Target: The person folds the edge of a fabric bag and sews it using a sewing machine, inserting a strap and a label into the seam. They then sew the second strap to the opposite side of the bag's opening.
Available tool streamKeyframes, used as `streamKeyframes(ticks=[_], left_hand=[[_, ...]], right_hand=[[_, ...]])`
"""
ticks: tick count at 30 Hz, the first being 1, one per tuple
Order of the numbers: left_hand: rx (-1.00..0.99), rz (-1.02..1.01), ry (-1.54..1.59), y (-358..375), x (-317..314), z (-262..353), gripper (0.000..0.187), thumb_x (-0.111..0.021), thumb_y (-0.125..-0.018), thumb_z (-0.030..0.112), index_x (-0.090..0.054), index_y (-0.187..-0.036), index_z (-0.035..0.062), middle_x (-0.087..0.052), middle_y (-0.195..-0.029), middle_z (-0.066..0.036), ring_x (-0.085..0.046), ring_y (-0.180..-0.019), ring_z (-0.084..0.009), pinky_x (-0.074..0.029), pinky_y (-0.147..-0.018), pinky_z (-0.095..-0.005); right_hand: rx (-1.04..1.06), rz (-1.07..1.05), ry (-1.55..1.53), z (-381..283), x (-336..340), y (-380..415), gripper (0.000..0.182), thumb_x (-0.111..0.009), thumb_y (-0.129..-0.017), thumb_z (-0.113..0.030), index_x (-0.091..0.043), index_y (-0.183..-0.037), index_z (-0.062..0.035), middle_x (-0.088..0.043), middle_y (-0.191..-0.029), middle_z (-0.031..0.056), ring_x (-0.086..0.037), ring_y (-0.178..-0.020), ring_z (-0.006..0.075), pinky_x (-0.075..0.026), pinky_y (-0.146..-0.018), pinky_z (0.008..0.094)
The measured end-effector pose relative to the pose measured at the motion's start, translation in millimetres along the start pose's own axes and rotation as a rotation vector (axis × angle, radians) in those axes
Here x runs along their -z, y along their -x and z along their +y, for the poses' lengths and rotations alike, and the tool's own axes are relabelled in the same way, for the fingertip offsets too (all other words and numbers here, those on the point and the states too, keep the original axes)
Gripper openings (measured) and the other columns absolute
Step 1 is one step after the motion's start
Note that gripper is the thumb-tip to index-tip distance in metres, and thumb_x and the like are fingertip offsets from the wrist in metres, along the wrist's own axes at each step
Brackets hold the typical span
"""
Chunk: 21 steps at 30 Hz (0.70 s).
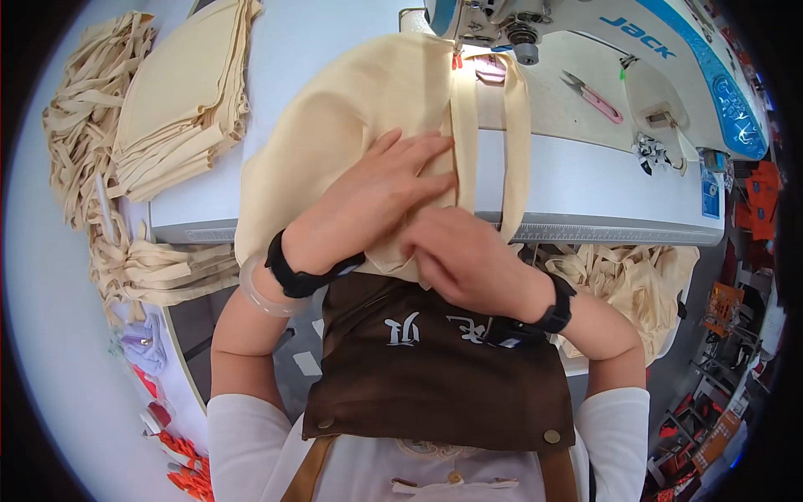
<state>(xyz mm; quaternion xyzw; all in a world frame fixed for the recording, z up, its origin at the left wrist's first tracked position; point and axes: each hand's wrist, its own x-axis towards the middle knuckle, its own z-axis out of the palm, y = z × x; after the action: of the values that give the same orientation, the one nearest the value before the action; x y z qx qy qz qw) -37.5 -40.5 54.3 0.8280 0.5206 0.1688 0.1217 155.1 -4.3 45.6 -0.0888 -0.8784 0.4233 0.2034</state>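
Note:
A cream cloth bag (326, 134) with a strap (516, 142) lies across the sewing machine bed, its upper edge under the needle area of the sewing machine (577, 33). My left hand (397, 176) rests flat on the cloth, fingers spread toward the seam. Lower down, my right hand (456, 251) has its fingers curled at the bag's near edge, pinching the cloth. It is slightly blurred, and its fingertips are partly hidden. The lower part of the cloth hangs over the table edge against my brown apron (443, 376).
Pink-handled thread snips (595, 97) lie on the machine bed at right. Folded cream cloth panels (184, 92) are stacked at left, beside a heap of straps (88, 109). More cream cloth (636, 284) sits in a bin below the table's right side. A ruler strip (602, 227) runs along the table edge.

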Motion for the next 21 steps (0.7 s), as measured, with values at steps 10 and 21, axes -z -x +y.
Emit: streamKeyframes(ticks=[10,21], left_hand=[[0.008,-0.100,0.071,1.7,-5.6,1.2,0.056,-0.064,-0.067,-0.009,-0.071,-0.117,0.0147,-0.048,-0.144,-0.018,-0.046,-0.131,-0.0354,-0.029,-0.112,-0.0517],[0.101,0.052,0.275,3.0,-11.4,2.1,0.045,-0.058,-0.074,-0.015,-0.059,-0.115,0.0050,-0.051,-0.132,-0.014,-0.051,-0.124,-0.0356,-0.030,-0.116,-0.0535]], right_hand=[[-0.044,0.184,0.476,38.3,38.0,15.6,0.057,-0.061,-0.079,0.008,-0.052,-0.135,0.0028,-0.051,-0.141,0.0197,-0.051,-0.131,0.0370,-0.047,-0.106,0.0435],[-0.035,0.144,0.509,37.5,19.2,18.8,0.061,-0.066,-0.079,0.003,-0.049,-0.137,0.0078,-0.051,-0.141,0.0225,-0.051,-0.132,0.0382,-0.045,-0.110,0.0450]])
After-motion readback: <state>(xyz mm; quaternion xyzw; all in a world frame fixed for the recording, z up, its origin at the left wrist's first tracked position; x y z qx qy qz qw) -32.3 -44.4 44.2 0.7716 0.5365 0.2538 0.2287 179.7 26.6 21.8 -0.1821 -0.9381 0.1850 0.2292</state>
